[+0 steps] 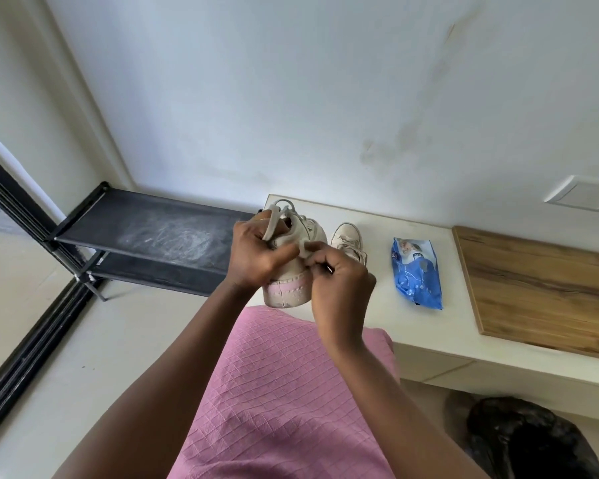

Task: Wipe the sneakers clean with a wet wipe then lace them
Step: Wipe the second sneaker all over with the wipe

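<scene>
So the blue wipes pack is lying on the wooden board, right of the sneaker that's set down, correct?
No. The head view shows the wipes pack lying on the white counter beside the wooden board, not on it; it is right of the set-down sneaker.

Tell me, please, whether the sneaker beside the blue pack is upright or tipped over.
Upright: the sneaker rests sole-down on the counter, laces facing up.

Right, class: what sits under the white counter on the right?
A crumpled black bag shows on the floor below the front edge of the counter. Anything further back beneath is covered by the counter top.
</scene>
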Demonstrator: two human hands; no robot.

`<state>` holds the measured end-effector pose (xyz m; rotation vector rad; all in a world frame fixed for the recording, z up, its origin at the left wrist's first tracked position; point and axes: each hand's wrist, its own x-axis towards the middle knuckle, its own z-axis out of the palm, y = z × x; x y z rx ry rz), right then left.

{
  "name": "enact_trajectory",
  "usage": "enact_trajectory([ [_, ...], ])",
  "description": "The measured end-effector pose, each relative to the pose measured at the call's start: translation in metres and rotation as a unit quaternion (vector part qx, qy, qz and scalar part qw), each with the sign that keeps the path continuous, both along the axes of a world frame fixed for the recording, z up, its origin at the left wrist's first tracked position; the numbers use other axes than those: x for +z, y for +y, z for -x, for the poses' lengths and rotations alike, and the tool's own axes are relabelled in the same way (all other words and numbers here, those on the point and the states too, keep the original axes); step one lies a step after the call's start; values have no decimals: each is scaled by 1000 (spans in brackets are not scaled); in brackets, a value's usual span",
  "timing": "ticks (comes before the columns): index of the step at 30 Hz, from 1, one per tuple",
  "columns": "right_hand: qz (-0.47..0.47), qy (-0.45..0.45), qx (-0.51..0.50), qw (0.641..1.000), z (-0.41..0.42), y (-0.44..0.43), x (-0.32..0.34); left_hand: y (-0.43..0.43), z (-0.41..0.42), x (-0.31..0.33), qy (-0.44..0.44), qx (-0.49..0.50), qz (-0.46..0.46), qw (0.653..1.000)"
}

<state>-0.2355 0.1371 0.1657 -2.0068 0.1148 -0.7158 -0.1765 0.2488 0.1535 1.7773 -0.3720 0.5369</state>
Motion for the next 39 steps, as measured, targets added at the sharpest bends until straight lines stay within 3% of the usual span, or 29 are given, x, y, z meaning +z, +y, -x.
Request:
enact_trajectory([
  [4, 37, 1, -18, 999, -4, -2, -4, -2, 2, 1, -25, -10, -32, 999],
  [9, -44, 131, -56, 989, -53, -20, -15, -7, 13, 7, -85, -65, -41, 993],
  [17, -30, 192, -26, 981, -103, -36, -18, -11, 9, 5, -136, -124, -87, 979],
  [28, -61, 171, 22, 983, -60, -27, -23, -8, -13, -23, -214, -102, -148, 960],
  [39, -116, 260, -52, 957, -142, -35, -81, -18, -39, -73, -281, -163, -246, 913],
])
